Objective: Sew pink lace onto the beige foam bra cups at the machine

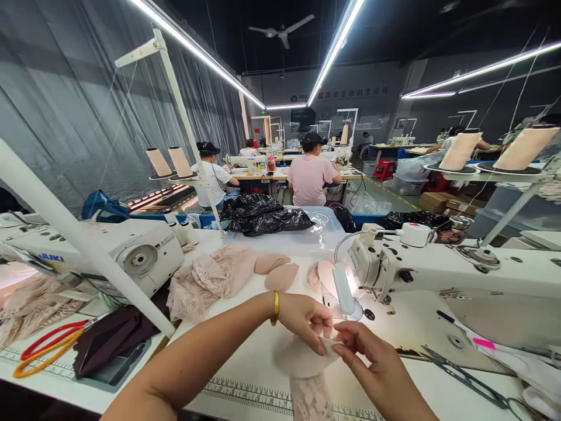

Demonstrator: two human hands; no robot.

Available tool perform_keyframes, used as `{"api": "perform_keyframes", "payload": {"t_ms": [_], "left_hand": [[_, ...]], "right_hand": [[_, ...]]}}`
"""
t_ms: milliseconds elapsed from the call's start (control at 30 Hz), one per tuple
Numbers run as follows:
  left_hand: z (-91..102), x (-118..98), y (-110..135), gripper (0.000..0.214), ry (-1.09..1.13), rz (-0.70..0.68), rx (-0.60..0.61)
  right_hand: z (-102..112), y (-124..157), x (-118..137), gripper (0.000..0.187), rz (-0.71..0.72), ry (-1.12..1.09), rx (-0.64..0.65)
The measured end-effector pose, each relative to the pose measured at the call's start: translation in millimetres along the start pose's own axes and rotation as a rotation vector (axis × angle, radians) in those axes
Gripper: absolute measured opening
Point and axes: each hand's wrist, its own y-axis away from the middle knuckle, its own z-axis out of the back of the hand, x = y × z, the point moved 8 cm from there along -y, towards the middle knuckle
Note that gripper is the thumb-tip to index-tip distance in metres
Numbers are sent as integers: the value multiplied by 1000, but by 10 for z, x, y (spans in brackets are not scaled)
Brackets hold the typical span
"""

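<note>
Between my hands is a beige fabric cup piece (298,358), blurred in part, with a strip of lace (310,397) hanging below it over the table edge. My left hand (307,318), a gold bangle at its wrist, pinches the upper edge of the piece. Close beside it, the thumb and fingers of my right hand (370,356) are closed on the same edge from the right. Just beyond lie a flat beige cup pad (281,277) and a small stack of similar pads (268,263). Another pad (328,279) rests by the lit needle area of the sewing machine (416,263).
Thread snips (460,374) lie to the right on the machine bed. Crumpled lace (210,278) is piled left of the pads. Red and orange-handled scissors (50,349) rest at far left near another sewing machine (109,248). A black plastic bag (267,215) sits beyond; co-workers sit farther off.
</note>
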Motion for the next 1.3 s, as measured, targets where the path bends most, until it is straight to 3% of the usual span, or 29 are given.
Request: {"api": "perform_keyframes", "payload": {"t_ms": [67, 133, 200, 267, 333, 400, 467, 633, 800, 867, 1000, 1100, 1300], "left_hand": [[151, -58, 94, 28, -69, -19, -155], [278, -207, 263, 21, -264, -129, -406], [214, -350, 433, 14, -584, -226, -567], [9, -382, 503, 16, -903, -255, -603], [-199, -305, 458, 22, -1061, -255, -542], [-345, -201, 335, 26, -1059, -296, -439], [-388, -108, 175, 22, -1007, -358, -370], [-251, 200, -177, 31, -908, -331, -390], [-285, 335, -190, 26, -906, -279, -458], [-313, 304, -174, 25, -934, -280, -471], [-348, 223, -167, 20, -1011, -310, -479], [-339, 224, -168, 17, -1016, -300, -494], [-370, 236, -229, 10, -978, -323, -466]], "right_hand": [[109, 13, 227, 14, 217, 136, -128], [153, 48, 447, 28, 478, 257, -213], [139, 65, 547, 48, 685, 387, -234], [62, 6, 490, 48, 783, 565, -139], [-36, -108, 303, 41, 782, 735, 62], [-96, -200, 94, 41, 756, 831, 261], [-96, -257, -41, 39, 744, 862, 362], [96, -292, -238, 40, 668, 915, 456], [676, -328, -443, 29, 385, 861, 419], [758, -339, -443, 20, 305, 799, 412], [410, -286, -355, 26, 296, 736, 575], [190, -231, -331, 26, 385, 770, 587], [190, -127, -400, 33, 490, 737, 590]]}}
